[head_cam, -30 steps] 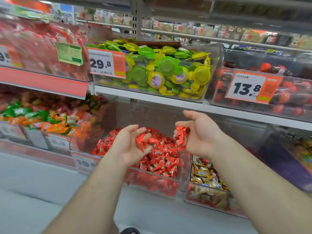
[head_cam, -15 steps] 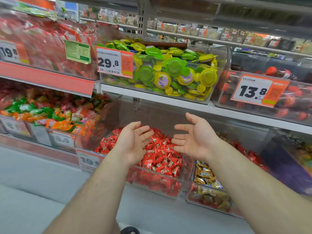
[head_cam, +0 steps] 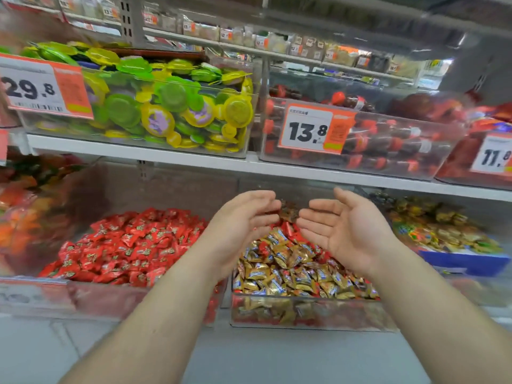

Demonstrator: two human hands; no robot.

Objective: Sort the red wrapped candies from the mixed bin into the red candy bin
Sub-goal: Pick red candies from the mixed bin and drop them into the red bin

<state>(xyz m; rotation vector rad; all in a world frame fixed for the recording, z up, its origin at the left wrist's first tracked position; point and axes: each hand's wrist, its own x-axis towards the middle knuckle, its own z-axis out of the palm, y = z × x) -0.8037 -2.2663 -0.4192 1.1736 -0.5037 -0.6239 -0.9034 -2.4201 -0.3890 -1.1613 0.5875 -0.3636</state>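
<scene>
Both hands are up over the mixed bin [head_cam: 304,314], palms facing each other, a small gap between them. The left hand [head_cam: 238,228] has soft, bent fingers and holds nothing. The right hand [head_cam: 343,231] has its fingers spread and holds nothing too. Under them lie gold candies [head_cam: 279,275] with a few red ones [head_cam: 288,228] mixed in. The red bin [head_cam: 110,297] sits just to the left, full of red candies [head_cam: 130,245]. Above, on the shelf [head_cam: 194,159], stands a tub of green and yellow sweets [head_cam: 166,106] beside a 13.8 price tag [head_cam: 307,131]
</scene>
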